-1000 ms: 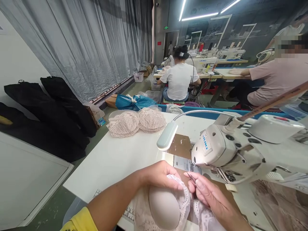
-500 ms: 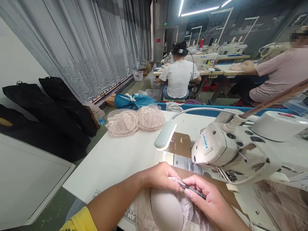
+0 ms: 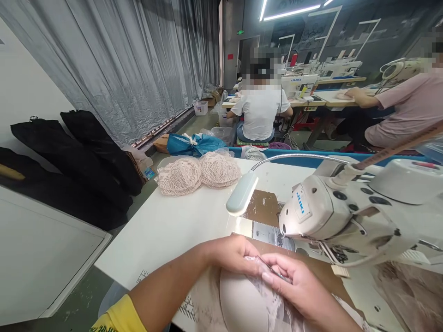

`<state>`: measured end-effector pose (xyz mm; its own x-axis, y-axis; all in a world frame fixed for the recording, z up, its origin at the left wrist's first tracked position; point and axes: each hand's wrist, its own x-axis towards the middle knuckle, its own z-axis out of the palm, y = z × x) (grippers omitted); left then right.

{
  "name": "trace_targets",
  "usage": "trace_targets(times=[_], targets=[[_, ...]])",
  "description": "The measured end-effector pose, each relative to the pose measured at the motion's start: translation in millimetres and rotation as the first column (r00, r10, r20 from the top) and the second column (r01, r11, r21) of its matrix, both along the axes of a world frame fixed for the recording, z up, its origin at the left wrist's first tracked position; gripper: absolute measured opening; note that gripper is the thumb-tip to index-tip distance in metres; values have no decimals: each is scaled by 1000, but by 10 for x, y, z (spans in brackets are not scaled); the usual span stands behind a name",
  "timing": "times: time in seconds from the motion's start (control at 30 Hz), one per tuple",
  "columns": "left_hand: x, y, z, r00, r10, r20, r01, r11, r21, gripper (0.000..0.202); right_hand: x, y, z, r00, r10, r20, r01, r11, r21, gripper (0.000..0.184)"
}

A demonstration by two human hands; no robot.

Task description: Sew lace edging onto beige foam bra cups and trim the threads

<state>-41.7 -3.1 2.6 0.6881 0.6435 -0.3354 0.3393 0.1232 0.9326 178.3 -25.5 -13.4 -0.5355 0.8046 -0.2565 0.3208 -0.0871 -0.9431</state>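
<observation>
A beige padded bra cup [image 3: 242, 306] with white lace trim lies at the near edge of the white sewing table [image 3: 173, 226]. My left hand [image 3: 231, 253] grips the cup's upper edge, fingers closed on the lace. Close beside it, my right hand [image 3: 297, 288] pinches a thin dark metal tool [image 3: 273, 272], perhaps tweezers or snips, its tip against the lace. Both hands meet just in front of the white Juki sewing machine [image 3: 346, 216].
A gooseneck lamp [image 3: 242, 199] hangs over the needle plate. A stack of lace bras [image 3: 199, 173] sits at the table's far left corner. Black bags [image 3: 79, 157] lie on the floor to the left. Two other people [image 3: 259, 110] sit sewing at benches behind.
My right hand has come down and closed in on my left hand, laying the tool against the lace. The lace edge, first lifted and spread, now lies flatter on the cup.
</observation>
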Motion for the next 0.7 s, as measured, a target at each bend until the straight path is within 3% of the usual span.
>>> trace_targets(times=[0.1,0.13,0.27,0.3,0.4,0.57,0.7], targets=[[-218,94,94,970,-178,-166,178,984,-14,35,25,-1,67,988,-67,135,52,992,114,34],[-294,120,114,965,-178,-194,180,984,-8,33,39,-8,88,986,-67,155,48,991,124,35],[-470,158,141,989,-21,-149,34,996,86,25,36,-62,124,982,163,94,-166,986,22,36],[-470,150,145,993,0,-121,13,994,107,24,16,-73,116,987,150,56,-149,989,-18,37],[-392,99,166,998,34,-47,-26,988,154,23,-62,-79,69,998,-53,-25,50,994,-94,40],[-190,12,173,998,68,-10,-65,982,176,26,-155,-96,86,989,-148,-3,147,981,124,36],[-78,-21,107,994,104,10,-105,991,83,33,-179,-153,172,978,-204,33,192,956,221,34]])
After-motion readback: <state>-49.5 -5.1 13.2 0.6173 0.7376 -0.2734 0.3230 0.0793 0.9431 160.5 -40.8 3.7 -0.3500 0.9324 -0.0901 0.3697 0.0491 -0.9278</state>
